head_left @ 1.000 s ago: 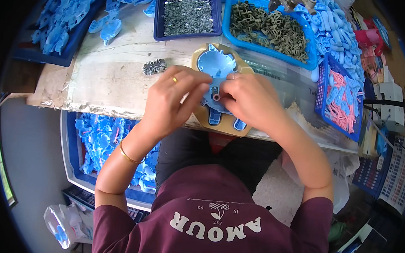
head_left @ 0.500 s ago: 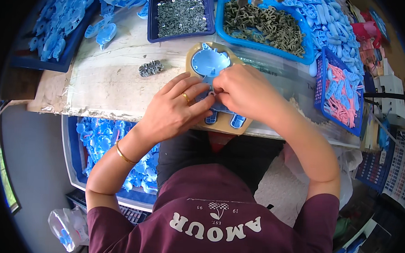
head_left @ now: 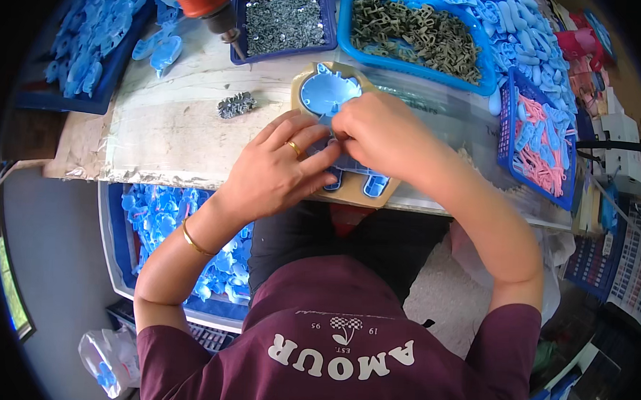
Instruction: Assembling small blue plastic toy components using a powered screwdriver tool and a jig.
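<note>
A light blue plastic toy shell (head_left: 329,93), round and hollow at its far end, lies open side up in a tan holder (head_left: 380,197). My left hand (head_left: 283,159) rests over the left side of the shell's middle, its fingers stretched out and slightly apart. Against them, my right hand (head_left: 380,135) is closed in a pinch over the same middle part. Whatever sits between the right fingertips is hidden. Two short blue parts show at the shell's near end, below my hands.
An orange power screwdriver (head_left: 207,2) hangs at the upper left. Behind the holder stand a dark blue tray of screws (head_left: 285,27) and a blue tray of drab metal clips (head_left: 413,43). A small metal pile (head_left: 237,105) lies left; a basket of pink and blue parts (head_left: 509,137) stands right.
The orange screwdriver has come into view at the upper left. Both hands keep their places at the shell, with only a slight shift of the right one.
</note>
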A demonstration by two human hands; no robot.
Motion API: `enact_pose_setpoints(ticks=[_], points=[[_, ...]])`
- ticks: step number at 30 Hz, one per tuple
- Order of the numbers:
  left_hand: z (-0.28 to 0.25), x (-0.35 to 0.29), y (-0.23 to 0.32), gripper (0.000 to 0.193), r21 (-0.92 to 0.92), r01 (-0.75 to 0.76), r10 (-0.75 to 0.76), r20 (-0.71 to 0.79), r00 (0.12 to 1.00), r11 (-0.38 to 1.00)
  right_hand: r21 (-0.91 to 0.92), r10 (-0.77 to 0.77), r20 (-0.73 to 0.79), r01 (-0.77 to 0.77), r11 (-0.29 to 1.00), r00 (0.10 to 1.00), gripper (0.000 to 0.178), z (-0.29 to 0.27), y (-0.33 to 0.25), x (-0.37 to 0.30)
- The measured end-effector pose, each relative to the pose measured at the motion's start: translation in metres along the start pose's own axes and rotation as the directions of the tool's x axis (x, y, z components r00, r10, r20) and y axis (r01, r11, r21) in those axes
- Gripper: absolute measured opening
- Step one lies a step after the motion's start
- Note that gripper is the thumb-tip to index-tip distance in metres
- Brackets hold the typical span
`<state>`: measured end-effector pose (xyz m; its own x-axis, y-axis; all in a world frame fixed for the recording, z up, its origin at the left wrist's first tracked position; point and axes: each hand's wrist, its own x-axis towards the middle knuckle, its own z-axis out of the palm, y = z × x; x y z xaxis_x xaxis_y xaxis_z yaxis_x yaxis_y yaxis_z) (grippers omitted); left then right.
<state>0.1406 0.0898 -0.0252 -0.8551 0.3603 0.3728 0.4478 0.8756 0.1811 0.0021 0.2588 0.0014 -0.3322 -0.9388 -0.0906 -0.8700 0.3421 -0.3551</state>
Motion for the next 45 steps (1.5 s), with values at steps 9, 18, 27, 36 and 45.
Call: enact_pose_setpoints(ticks=[9,18,27,36,45], points=[[0.005,-0.004,0.003,0.04,-0.017,0.029,-0.029,-0.018,0.999,0.999,0.191,0.19,-0.212,-0.15,0.97,0.959,0.013,-0.006,0.003,-0.063],[0.007,0.0,0.006,0.041,0.0,0.039,-0.039,-0.012,0.999,0.999,0.183,0.199,-0.377,-0.138,0.973,0.904,0.007,0.017,0.008,-0.069],[0.003,-0.002,0.003,0.037,-0.127,0.058,-0.069,-0.087,0.994,0.99,0.153,0.079,-0.408,-0.017,0.988,0.909,0.024,-0.033,-0.014,-0.023],[-0.013,0.026,-0.089,0.007,-0.021,0.301,-0.296,-0.254,0.921,0.953,0.226,0.114,-0.852,0.163,0.96,0.511,0.057,-0.13,-0.036,0.139],[0.031,0.091,-0.188,0.019,0.049,0.343,-0.345,0.044,0.938,0.938,0.533,0.119,-0.627,0.312,0.787,0.77,0.042,-0.116,-0.053,0.066]])
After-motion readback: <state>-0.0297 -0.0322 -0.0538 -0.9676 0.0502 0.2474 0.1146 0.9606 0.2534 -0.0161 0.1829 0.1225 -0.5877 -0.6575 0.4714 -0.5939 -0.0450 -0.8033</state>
